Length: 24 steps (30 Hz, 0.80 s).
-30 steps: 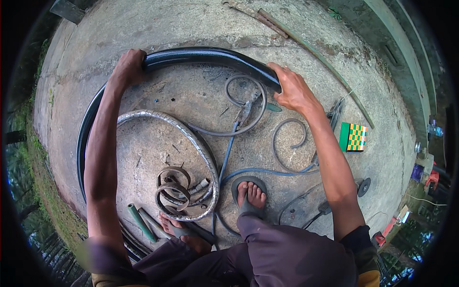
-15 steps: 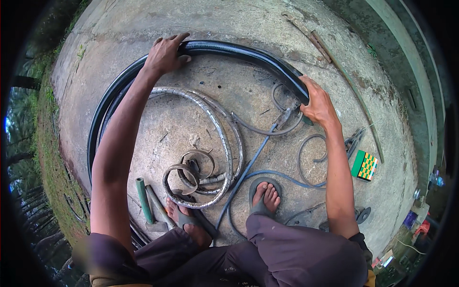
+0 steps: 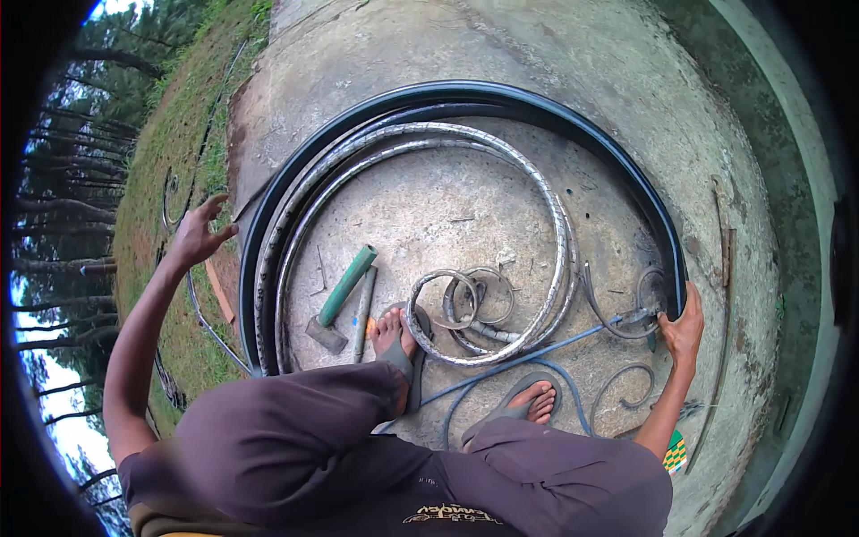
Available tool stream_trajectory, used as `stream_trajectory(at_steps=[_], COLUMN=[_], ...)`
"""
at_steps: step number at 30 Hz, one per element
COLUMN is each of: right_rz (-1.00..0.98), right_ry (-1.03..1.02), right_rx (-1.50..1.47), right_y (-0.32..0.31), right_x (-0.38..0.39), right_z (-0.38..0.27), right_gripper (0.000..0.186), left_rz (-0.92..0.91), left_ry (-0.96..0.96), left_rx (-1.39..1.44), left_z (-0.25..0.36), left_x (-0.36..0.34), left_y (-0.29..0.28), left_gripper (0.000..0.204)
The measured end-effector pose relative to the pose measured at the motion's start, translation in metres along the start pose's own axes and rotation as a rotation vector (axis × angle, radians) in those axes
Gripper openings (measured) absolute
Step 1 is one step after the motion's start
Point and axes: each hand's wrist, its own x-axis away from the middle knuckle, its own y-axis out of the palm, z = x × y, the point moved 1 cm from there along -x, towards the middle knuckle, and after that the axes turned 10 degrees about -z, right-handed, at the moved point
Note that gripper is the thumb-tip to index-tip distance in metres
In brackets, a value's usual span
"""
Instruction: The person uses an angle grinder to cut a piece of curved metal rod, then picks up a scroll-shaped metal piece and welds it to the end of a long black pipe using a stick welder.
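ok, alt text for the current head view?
The person's right-hand grip holds a glossy black strip that arches over a concrete floor; the left-hand grip is open, apart from the strip. Inside the arch lie a silvery patterned coil and a green-handled hammer.

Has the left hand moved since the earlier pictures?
Yes. Against the concrete floor, the left hand has moved leftward, off the black tube and out toward the grass.

Soft daylight, dark curved fisheye rim.
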Motion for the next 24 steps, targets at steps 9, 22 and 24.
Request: stream_trajectory(at_steps=[9, 22, 24], right_rz=[-0.018, -0.014, -0.019], right_ry=[-0.18, -0.251, -0.243], right_rx=[-0.024, -0.065, -0.023], right_y=[-0.003, 0.004, 0.003], right_x=[-0.043, -0.056, -0.056], right_z=[-0.006, 0.041, 0.044], right_gripper=[0.083, 0.068, 0.07], left_rz=[0.054, -0.083, -0.084], left_ry=[-0.704, -0.018, -0.041], left_rx=[0.706, 0.153, 0.189], left_z=[-0.175, 0.218, 0.217], left_x=[0.237, 0.045, 0.045], left_y=[0.273, 0.451, 0.451], left_gripper=[0.103, 0.055, 0.054])
